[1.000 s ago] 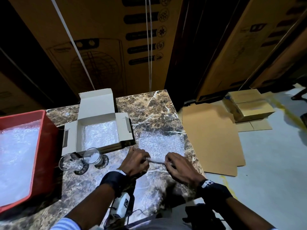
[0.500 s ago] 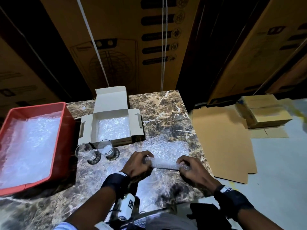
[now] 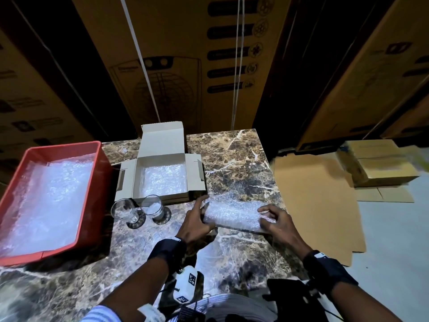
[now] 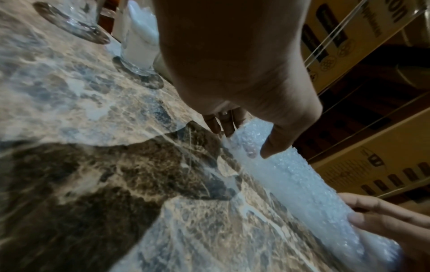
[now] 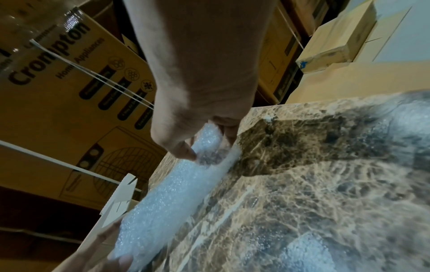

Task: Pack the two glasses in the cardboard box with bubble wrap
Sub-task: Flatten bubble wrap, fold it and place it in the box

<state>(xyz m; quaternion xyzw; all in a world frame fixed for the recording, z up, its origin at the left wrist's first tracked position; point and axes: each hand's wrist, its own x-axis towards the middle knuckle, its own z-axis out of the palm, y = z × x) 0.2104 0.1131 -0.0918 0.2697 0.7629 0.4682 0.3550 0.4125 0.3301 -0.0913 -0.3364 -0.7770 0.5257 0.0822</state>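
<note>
On the marble table, the left hand and right hand each curl their fingers round one end of a bubble-wrap roll lying crosswise at 12 o'clock, nearest the person. At 11 o'clock two glasses stand upright, side by side, just before the open box, whose floor is lined with bubble wrap. At 9 o'clock a red tray holds more sheets. Beyond, big cartons stand.

two glasses before cardboard box
</note>
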